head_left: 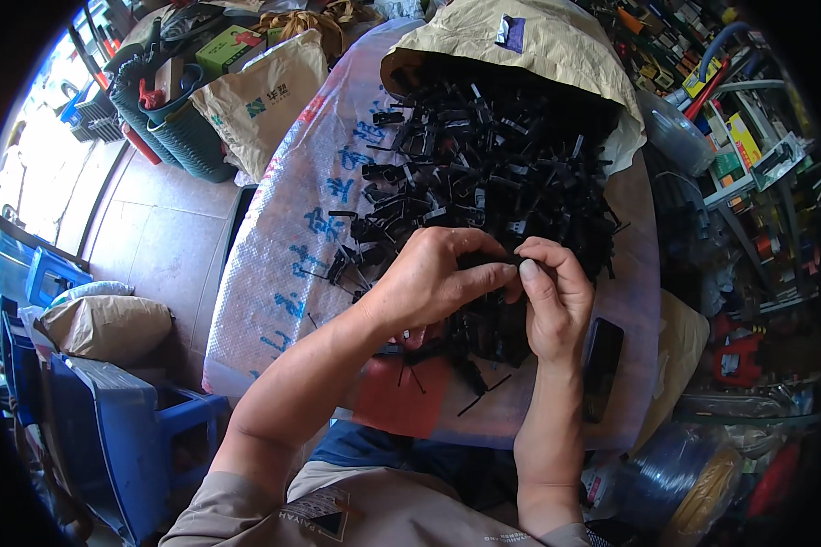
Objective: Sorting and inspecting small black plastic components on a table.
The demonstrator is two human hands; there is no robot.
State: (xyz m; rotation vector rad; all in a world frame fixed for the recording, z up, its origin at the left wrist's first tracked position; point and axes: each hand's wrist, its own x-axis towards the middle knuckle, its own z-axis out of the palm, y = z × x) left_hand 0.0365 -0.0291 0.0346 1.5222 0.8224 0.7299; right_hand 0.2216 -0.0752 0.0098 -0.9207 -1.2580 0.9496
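My left hand (433, 278) and my right hand (552, 296) meet over a heap of small black plastic parts (483, 164). Both pinch one small black plastic part (511, 264) between thumbs and fingertips; most of it is hidden by the fingers. The heap spills out of a tan paper sack (520, 41) onto a white woven plastic sheet (287, 246) with blue print that covers the work surface. More black parts lie under my hands, and a few thin black strips (483, 392) are scattered near the front edge.
A dark phone (602, 365) lies right of my right wrist. A blue plastic stool (146, 428) and a filled tan sack (105, 324) stand at the lower left. Another tan sack (260, 100) and baskets stand behind. Cluttered shelves (748, 164) fill the right.
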